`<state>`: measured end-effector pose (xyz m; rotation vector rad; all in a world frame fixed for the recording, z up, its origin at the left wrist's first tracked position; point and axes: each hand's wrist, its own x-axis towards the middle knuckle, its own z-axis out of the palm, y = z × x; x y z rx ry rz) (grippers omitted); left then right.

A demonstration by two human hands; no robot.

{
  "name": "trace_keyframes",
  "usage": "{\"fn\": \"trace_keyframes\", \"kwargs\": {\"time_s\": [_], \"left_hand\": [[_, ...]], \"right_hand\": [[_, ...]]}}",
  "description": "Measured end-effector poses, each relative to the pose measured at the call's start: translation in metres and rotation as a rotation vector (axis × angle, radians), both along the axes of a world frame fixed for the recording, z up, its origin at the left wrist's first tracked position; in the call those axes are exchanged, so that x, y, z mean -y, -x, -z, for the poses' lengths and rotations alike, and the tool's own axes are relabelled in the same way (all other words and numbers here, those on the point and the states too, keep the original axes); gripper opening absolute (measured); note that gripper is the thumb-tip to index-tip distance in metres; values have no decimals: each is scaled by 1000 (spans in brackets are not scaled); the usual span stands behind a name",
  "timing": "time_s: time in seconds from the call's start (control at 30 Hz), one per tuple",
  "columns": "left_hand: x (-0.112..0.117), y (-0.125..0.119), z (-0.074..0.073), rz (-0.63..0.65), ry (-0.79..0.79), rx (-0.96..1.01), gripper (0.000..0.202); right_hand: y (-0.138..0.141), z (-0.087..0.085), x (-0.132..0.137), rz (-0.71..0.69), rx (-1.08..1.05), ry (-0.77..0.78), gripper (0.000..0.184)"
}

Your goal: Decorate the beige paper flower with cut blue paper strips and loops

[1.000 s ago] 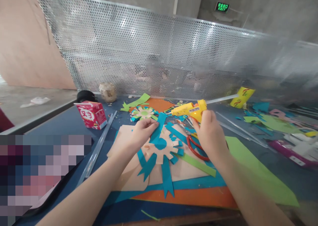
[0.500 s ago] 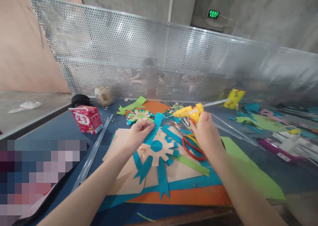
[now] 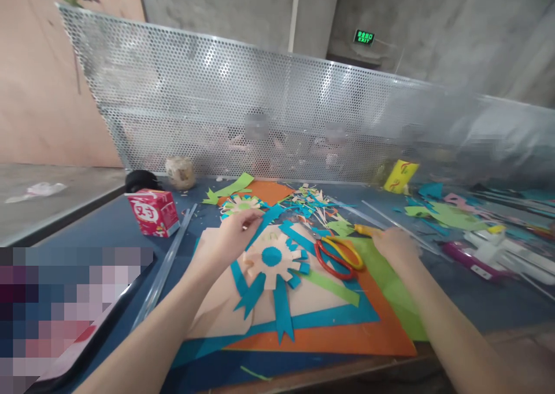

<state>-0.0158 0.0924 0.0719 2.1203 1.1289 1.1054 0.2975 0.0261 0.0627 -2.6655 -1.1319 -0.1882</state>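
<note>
My left hand (image 3: 238, 232) pinches a blue paper strip (image 3: 269, 214) above the paper flower (image 3: 259, 248), whose petals are pale pink and blue round a blue centre. Two blue notched tails (image 3: 284, 316) hang from the flower's near side. Over the green sheet at the right, my right hand (image 3: 394, 246) is closed on a yellow glue gun (image 3: 366, 230); most of the gun is hidden by the hand. Between the flower and that hand lie scissors (image 3: 333, 256) with red and yellow handles. Beneath are pink sheets (image 3: 217, 307) and an orange sheet (image 3: 347, 342).
A red box (image 3: 154, 214) and clear glue sticks (image 3: 169, 261) lie at left. Paper scraps (image 3: 312, 203) and a second paper flower (image 3: 240, 204) are further back. A purple-and-white tool (image 3: 468, 259) sits at right. A perforated metal screen (image 3: 195, 105) closes off the far edge.
My right hand has moved right and down with the glue gun, away from the blue strip, uncovering the scissors. My left hand still holds the strip, now tilted lower.
</note>
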Motion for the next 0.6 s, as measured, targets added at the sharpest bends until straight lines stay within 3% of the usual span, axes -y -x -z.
{"fn": "trace_keyframes", "kwargs": {"time_s": [0.07, 0.23, 0.3, 0.4, 0.6], "left_hand": [[-2, 3, -1, -63, -48, -52, 22], [-10, 10, 4, -176, -163, -168, 24], [-12, 13, 6, -186, -179, -206, 24], [-14, 15, 7, -196, -158, -241, 23], [-15, 19, 5, -185, -212, -279, 18]], "right_hand": [[23, -7, 1, -35, 36, -26, 46], [98, -13, -1, -619, -78, -6, 28], [121, -10, -5, -762, -139, 9, 28], [137, -1, -16, -830, -198, 14, 26], [130, 18, -36, -837, -374, 19, 32]]}}
